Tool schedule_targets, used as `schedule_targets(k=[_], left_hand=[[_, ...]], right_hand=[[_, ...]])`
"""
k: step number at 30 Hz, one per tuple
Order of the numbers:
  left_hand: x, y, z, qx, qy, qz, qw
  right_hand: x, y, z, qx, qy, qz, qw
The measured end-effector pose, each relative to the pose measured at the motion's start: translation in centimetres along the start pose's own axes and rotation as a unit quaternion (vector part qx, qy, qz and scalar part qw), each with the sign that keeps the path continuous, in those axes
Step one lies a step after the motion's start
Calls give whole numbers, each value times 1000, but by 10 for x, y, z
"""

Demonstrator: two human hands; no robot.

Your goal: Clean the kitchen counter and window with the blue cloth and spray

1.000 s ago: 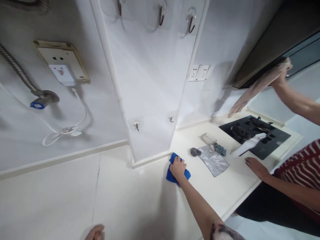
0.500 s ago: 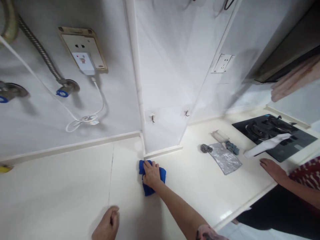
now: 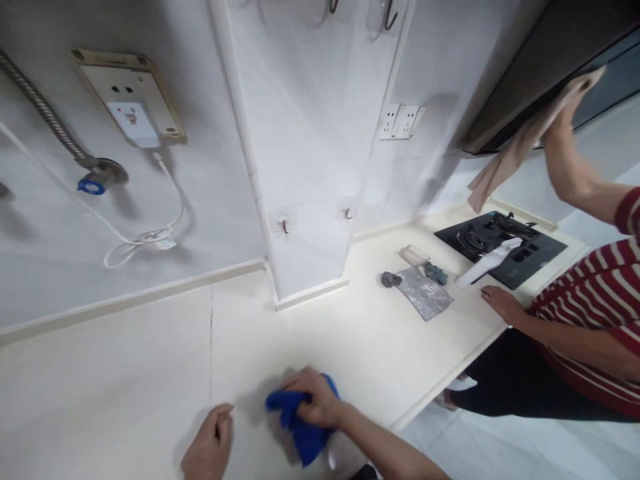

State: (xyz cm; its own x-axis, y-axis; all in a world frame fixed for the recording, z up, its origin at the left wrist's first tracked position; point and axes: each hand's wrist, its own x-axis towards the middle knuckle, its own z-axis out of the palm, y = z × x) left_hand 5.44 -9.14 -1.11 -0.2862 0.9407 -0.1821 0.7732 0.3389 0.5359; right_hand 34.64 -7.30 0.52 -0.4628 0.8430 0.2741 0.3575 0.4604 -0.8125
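Observation:
My right hand [image 3: 315, 400] presses a bunched blue cloth [image 3: 299, 427] onto the cream countertop [image 3: 150, 360], close to the counter's front edge. The fingers are curled over the cloth. My left hand [image 3: 210, 445] rests on the counter just to the left of the cloth, fingers loosely curled under, with nothing visible in it.
Another person in a red striped shirt [image 3: 595, 280] stands at the right, one hand [image 3: 503, 303] on the counter, the other holding a pink cloth [image 3: 525, 143] against the range hood. A white spray bottle [image 3: 487, 263], grey cloth [image 3: 425, 293], scourer and black hob [image 3: 500, 243] lie there. A wall pillar [image 3: 310, 200] juts out.
My right hand has dragged the blue cloth from the foot of the pillar back toward the front edge of the counter. The other person's raised arm and pink cloth are back in view.

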Motion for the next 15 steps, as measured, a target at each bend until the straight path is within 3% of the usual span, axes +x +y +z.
schedule_targets(k=[2,4,5,7,9,11,13,15], left_hand=[[-1,3,-2,-9,-6,-5,1000],[-2,6,-4,-19,-12,4,1000],[-3,7,-4,-21,-10,11,1000],[-3,7,-3,-21,-4,27,999],[-3,6,-2,-23,2,35,999],[-3,6,0,-31,0,35,999],[-4,6,0,-41,-7,33,999],[-4,6,0,-47,-9,34,998]], right_hand=[[-32,16,-52,-26,145,92,985],[-62,35,-103,-117,250,195,941],[-73,44,-123,-180,279,257,907],[-84,59,-149,-296,269,368,840],[-76,67,-154,-384,222,452,774],[-49,68,-144,-435,174,493,733],[-11,65,-128,-457,142,493,727],[28,58,-110,-459,118,466,747]])
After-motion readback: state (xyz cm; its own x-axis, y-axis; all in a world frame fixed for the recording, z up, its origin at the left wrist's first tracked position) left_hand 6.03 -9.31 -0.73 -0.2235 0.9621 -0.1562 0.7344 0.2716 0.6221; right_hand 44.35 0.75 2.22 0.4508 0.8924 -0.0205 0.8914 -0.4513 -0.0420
